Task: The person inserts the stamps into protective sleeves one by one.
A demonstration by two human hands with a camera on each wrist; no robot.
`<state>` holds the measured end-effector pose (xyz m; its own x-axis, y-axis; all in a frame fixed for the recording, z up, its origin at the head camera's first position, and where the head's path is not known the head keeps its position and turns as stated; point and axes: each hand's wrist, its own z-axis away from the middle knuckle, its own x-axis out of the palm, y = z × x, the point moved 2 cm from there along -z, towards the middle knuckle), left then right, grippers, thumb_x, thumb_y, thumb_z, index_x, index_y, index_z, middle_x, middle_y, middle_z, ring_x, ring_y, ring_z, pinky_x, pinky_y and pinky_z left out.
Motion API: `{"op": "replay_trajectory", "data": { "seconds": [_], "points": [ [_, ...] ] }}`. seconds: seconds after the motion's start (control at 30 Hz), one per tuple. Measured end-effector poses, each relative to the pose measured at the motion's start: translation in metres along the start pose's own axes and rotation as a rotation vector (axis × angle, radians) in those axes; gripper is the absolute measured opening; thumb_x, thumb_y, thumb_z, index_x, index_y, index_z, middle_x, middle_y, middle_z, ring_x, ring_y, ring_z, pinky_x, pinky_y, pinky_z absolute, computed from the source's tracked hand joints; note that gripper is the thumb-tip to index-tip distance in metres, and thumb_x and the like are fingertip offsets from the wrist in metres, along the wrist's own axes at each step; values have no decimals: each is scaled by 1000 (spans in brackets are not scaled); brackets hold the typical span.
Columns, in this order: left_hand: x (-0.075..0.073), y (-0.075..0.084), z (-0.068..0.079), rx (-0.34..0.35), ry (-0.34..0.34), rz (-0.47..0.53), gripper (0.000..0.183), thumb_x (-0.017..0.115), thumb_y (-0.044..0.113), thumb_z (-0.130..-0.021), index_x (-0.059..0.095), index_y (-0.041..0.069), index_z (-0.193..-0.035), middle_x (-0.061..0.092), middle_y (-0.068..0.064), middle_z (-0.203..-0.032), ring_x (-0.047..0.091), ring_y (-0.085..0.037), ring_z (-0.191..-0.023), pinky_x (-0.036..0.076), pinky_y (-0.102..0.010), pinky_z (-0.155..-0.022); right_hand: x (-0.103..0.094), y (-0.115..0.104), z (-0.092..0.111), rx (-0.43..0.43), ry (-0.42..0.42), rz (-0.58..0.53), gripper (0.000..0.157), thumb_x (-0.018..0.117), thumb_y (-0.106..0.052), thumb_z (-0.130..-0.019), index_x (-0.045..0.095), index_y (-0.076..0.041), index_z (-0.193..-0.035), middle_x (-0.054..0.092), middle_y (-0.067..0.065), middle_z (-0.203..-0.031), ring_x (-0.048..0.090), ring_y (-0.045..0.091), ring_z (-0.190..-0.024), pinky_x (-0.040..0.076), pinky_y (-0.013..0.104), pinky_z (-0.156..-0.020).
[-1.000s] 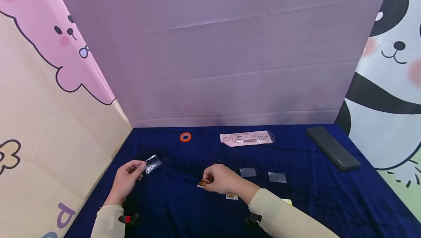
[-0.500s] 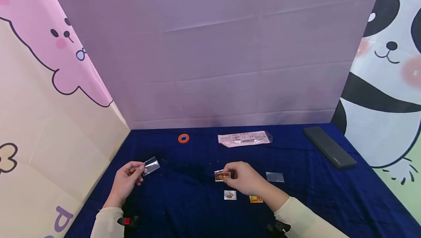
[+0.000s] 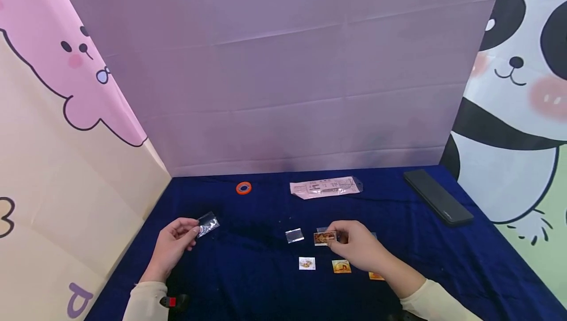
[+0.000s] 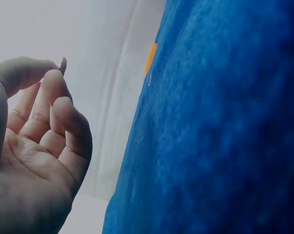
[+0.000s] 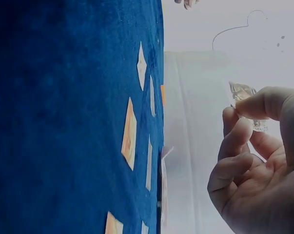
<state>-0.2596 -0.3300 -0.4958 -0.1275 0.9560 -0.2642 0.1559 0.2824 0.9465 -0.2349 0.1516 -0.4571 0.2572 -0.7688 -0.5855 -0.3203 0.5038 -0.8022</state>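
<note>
My left hand (image 3: 174, 242) pinches a small shiny clear plastic piece (image 3: 208, 223) by its edge, above the blue cloth at the left. In the left wrist view the thumb meets the index finger at the tip, the other fingers loosely curled. Right of centre, my right hand (image 3: 356, 244) holds a small brown picture card (image 3: 325, 238) between thumb and fingers. Below that hand lie a white picture card (image 3: 307, 263), a yellow one (image 3: 341, 266) and an orange one (image 3: 376, 276). Behind them is a clear square (image 3: 294, 235); two more are partly hidden by the right hand.
Toward the back of the blue cloth (image 3: 248, 281) lie an orange tape roll (image 3: 243, 188) and a pink printed packet (image 3: 325, 187). A long dark grey case (image 3: 438, 197) lies at the right. Fabric walls stand behind and on both sides.
My right hand has moved right with the brown card, baring the clear square and the cards that it and its forearm covered. The left hand stays nearly in place. The head view has turned slightly right.
</note>
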Motion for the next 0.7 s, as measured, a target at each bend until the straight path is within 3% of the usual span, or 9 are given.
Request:
{"op": "replay_trajectory", "data": {
  "seconds": [0.37, 0.7],
  "points": [
    [28, 27, 0, 110, 17, -86, 18, 77, 9, -96, 72, 1, -112, 72, -13, -93, 58, -13, -63, 51, -26, -58, -17, 9, 25, 83, 114, -64, 9, 74, -13, -98, 75, -14, -106, 62, 2, -87, 52, 20, -69, 40, 28, -58],
    [70, 60, 18, 182, -11, -130, 17, 78, 5, -94, 74, 9, -110, 72, -5, -89, 47, -11, -55, 39, -26, -47, -12, -4, 33, 72, 107, -143, 13, 76, -14, -96, 73, -10, -108, 60, 5, -84, 50, 16, -64, 41, 26, -53]
  ]
}}
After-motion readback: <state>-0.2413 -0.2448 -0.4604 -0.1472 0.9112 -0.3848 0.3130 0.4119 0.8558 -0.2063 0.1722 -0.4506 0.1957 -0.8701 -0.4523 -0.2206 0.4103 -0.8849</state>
